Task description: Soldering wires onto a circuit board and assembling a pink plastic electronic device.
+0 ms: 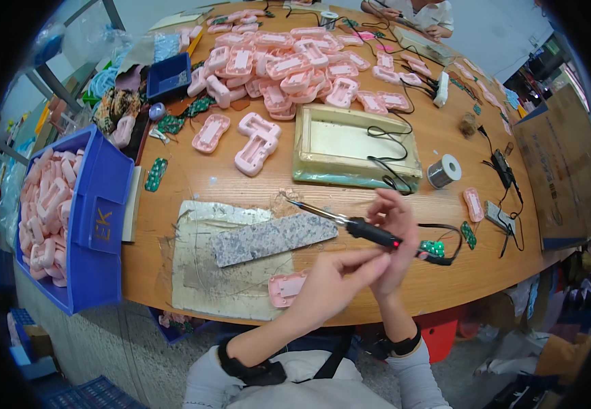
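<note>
A soldering iron (pixel 372 232) with a black handle and a small red light lies across my right hand (pixel 398 232), which is closed around it. Its metal tip points left, above a speckled grey stone strip (pixel 275 238). My left hand (pixel 340 276) is closed, its fingertips pressed together against the right hand's palm side; anything between them is hidden. Beneath the left hand, a pink plastic shell (pixel 286 290) is partly covered. A worn pale board (pixel 200 273) lies under the strip. Right of my right hand is a green circuit board (pixel 433 248), partly behind the iron's cable.
Pink shells (pixel 289 65) are heaped at the back; more fill a blue bin (pixel 101 225) at left. A wooden tray (pixel 357 178) with a black cable and a solder spool (pixel 444 171) stand ahead. A cardboard box (pixel 558 170) is at right. Another person (pixel 432 17) sits across.
</note>
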`<act>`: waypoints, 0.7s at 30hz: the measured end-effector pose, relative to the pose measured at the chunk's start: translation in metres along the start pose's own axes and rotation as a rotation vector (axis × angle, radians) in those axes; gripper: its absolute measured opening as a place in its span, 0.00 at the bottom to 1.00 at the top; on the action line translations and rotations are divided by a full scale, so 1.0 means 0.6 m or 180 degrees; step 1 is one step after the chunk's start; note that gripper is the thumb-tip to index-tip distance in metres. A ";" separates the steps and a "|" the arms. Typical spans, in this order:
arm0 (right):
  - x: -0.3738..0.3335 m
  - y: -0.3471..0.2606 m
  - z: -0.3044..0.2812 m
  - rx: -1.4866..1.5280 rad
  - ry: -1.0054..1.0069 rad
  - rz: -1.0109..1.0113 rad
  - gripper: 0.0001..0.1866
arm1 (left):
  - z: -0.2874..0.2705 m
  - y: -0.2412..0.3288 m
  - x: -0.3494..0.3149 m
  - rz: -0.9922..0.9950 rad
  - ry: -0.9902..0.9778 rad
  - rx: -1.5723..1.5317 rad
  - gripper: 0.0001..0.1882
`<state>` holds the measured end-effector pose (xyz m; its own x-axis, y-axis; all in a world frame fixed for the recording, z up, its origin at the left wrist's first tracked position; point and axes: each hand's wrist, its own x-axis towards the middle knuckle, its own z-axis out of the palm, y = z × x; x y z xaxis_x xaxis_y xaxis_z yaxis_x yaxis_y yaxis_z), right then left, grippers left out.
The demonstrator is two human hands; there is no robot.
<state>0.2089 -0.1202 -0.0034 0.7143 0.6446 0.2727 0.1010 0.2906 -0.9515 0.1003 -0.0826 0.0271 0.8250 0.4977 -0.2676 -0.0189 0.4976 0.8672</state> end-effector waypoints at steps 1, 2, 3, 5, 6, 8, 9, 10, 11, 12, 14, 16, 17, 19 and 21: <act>0.002 0.002 -0.011 0.0193 0.0142 0.0015 0.25 | -0.016 -0.001 -0.013 -0.0028 0.0000 -0.0030 0.10; 0.002 -0.006 -0.014 0.0375 0.0311 0.0188 0.24 | -0.040 -0.003 -0.029 0.0236 -0.0005 0.0943 0.10; 0.002 -0.014 -0.019 0.0554 0.0488 0.0360 0.24 | -0.065 -0.007 -0.042 0.0496 -0.0026 0.1918 0.09; 0.003 -0.013 -0.036 0.1131 0.0684 0.0659 0.27 | -0.122 -0.026 -0.058 0.0885 0.0892 0.2501 0.09; 0.002 -0.010 -0.045 0.1172 0.0499 0.0654 0.27 | -0.140 -0.030 -0.056 0.0839 0.0883 0.2487 0.09; -0.003 -0.007 -0.050 0.1202 0.0318 0.0689 0.26 | -0.164 -0.030 -0.039 0.1888 0.1058 0.3810 0.10; -0.007 -0.007 -0.048 0.1159 0.0432 0.0809 0.24 | -0.162 -0.033 -0.030 0.1850 0.1046 0.3794 0.10; -0.010 -0.001 -0.048 0.1124 0.0551 0.0942 0.23 | -0.157 -0.039 -0.018 0.1820 0.0877 0.3940 0.11; -0.014 0.008 -0.052 0.1112 0.0568 0.0988 0.23 | -0.154 -0.045 -0.010 0.1793 0.0702 0.4080 0.12; -0.019 0.017 -0.056 0.1269 0.0362 0.1010 0.21 | -0.153 -0.052 -0.006 0.1742 0.0688 0.4071 0.12; -0.024 0.025 -0.061 0.1413 0.0187 0.1035 0.19 | -0.153 -0.061 0.001 0.1355 0.0632 0.4343 0.10; -0.025 0.025 -0.062 0.1387 0.0101 0.1034 0.17 | -0.165 -0.057 0.000 0.1395 0.0843 0.4070 0.09; -0.025 0.024 -0.064 0.1378 0.0056 0.1028 0.17 | -0.170 -0.051 -0.003 0.1468 0.1078 0.3806 0.08; -0.027 0.026 -0.065 0.1419 0.0110 0.1065 0.16 | -0.174 -0.026 -0.026 0.1095 0.1146 0.3330 0.06; -0.027 0.028 -0.066 0.1445 0.0168 0.1090 0.16 | -0.173 -0.026 -0.057 0.1257 0.0907 0.3790 0.09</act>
<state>0.2264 -0.1540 -0.0295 0.6888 0.7225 -0.0590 -0.4415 0.3536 -0.8246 0.0137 -0.0334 -0.0211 0.7270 0.6722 0.1400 0.4020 -0.5819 0.7069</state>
